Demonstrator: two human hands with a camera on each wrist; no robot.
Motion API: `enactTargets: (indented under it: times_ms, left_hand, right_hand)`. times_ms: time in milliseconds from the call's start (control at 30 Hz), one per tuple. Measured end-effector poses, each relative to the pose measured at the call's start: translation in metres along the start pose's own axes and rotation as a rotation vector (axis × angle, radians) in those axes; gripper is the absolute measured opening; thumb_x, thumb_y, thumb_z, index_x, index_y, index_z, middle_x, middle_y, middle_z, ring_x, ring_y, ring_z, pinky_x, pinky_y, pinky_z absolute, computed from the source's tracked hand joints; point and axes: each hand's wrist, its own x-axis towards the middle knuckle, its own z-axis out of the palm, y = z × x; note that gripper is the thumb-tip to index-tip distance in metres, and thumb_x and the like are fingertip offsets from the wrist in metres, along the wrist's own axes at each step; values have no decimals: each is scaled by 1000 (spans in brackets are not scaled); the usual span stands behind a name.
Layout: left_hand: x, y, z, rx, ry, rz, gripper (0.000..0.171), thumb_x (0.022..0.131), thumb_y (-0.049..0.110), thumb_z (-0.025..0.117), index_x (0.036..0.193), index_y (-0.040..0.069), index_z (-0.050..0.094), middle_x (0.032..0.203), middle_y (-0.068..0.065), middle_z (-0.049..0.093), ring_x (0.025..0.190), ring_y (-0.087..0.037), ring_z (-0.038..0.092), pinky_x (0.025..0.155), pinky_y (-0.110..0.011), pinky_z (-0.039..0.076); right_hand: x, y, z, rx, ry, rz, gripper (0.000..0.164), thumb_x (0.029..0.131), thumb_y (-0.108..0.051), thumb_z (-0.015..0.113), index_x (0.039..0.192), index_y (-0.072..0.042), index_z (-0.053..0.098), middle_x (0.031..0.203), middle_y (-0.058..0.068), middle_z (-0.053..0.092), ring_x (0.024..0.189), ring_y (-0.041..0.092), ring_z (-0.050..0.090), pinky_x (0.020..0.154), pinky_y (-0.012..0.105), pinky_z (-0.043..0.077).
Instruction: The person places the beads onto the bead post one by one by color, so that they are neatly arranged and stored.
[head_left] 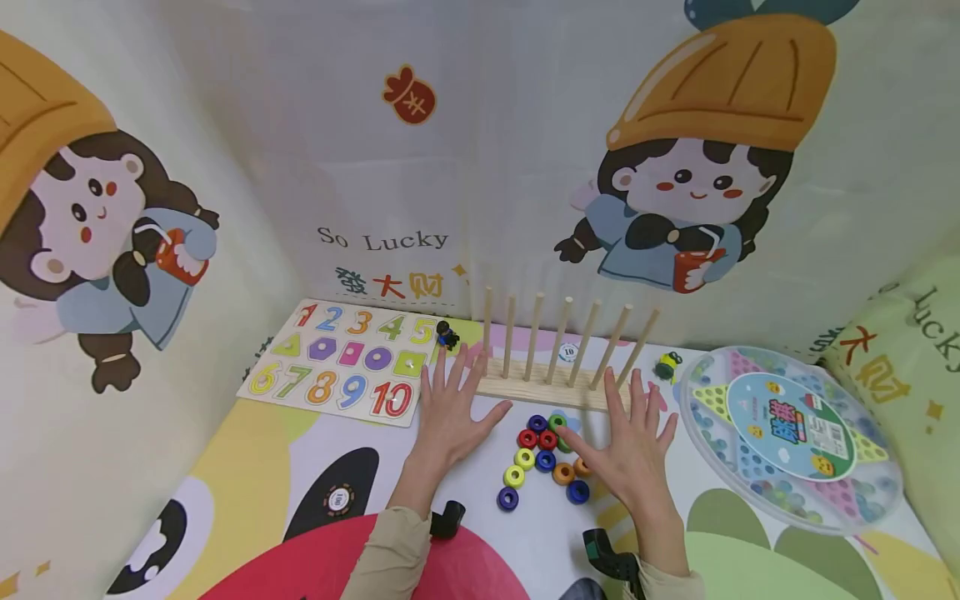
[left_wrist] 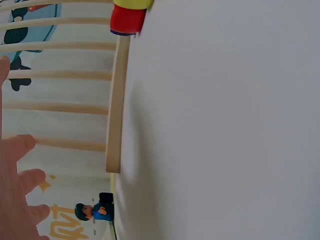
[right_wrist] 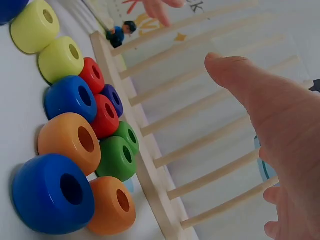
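Observation:
Both hands are held over the table with fingers spread, and neither grips anything. My left hand (head_left: 450,425) is left of the bead group, its fingertips between the number board and the left end of a wooden peg rack (head_left: 517,387). Several upright pegs stand bare on that rack. Beside its right end is my right hand (head_left: 632,454), partly covering the beads in the head view. The ring-shaped wooden beads lie in front of the rack: blue (right_wrist: 37,192), orange (right_wrist: 60,142), green (right_wrist: 112,157), yellow (right_wrist: 55,62) and red (right_wrist: 104,122).
A number and shape puzzle board (head_left: 251,385) lies at the left, with a small toy figure (head_left: 447,335) at its corner. To the right are a yellow-and-black toy (head_left: 667,366) and a round game box of marbles (head_left: 787,433). Round chips (head_left: 339,500) lie about. A printed cloth hangs behind.

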Motion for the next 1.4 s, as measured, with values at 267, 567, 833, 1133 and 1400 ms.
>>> enactTargets:
  times_ms: [267, 567, 833, 1133, 1400]
  left_hand:
    - [5, -11, 9, -265, -3, -14, 83, 93, 60, 51, 159, 20, 22, 161, -10, 26, 148, -38, 17, 119, -58, 14]
    - [22, -22, 18, -601, 11, -96, 80, 89, 49, 65, 154, 14, 34, 156, -8, 36, 143, -31, 31, 114, -58, 29]
    - [35, -28, 30, -665, 19, -94, 83, 85, 43, 73, 153, 13, 37, 146, -14, 47, 129, -32, 47, 105, -52, 43]
    - [40, -33, 38, -618, 41, -45, 80, 82, 35, 78, 149, 10, 43, 141, -11, 53, 121, -28, 53, 97, -42, 51]
    - [39, -37, 43, -556, 60, -17, 77, 79, 36, 81, 143, 6, 51, 147, -10, 49, 125, -32, 50, 98, -49, 49]
  right_hand:
    - [-1, 3, -2, -11, -46, 14, 109, 79, -67, 66, 159, -15, 15, 162, 24, -2, 146, 49, -6, 109, 76, -6]
    - [-3, 4, -1, 13, -37, -8, 106, 80, -65, 67, 159, -13, 19, 162, 24, 2, 146, 47, 3, 111, 73, 5]
    - [-1, 10, -1, 63, -28, -11, 100, 82, -57, 71, 156, -9, 26, 160, 24, 15, 143, 47, 19, 109, 73, 19]
    - [4, 15, 5, 259, -112, -4, 67, 86, -32, 77, 141, -5, 51, 137, 19, 53, 118, 38, 55, 97, 59, 48]
    - [4, 18, 25, 339, -206, 44, 44, 81, -20, 82, 119, -5, 65, 109, 7, 67, 100, 26, 63, 89, 44, 57]
